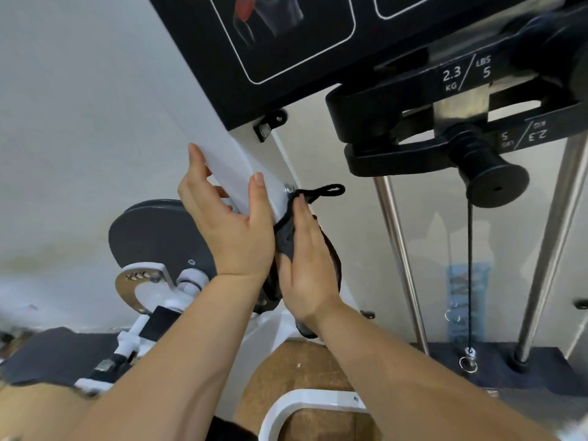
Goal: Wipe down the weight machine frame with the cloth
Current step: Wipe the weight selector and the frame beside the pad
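Note:
The white frame (235,173) of the weight machine slants up through the middle of the head view. My left hand (229,230) grips this white bar, thumb on its near face and fingers wrapped round its far edge. Just to the right, my right hand (305,265) presses a dark grey cloth (286,237) against the frame near a bolt, with its fingers straight. A black loop of the cloth (331,189) sticks out above my fingertips.
Black weight plates marked 2.3 KG / 5 LBS (464,78) hang at the upper right over two chrome guide rods (397,249) and a black cable (470,265). A grey disc (152,233) sits left of the frame. A black placard (286,36) is overhead. Cork floor (302,364) lies below.

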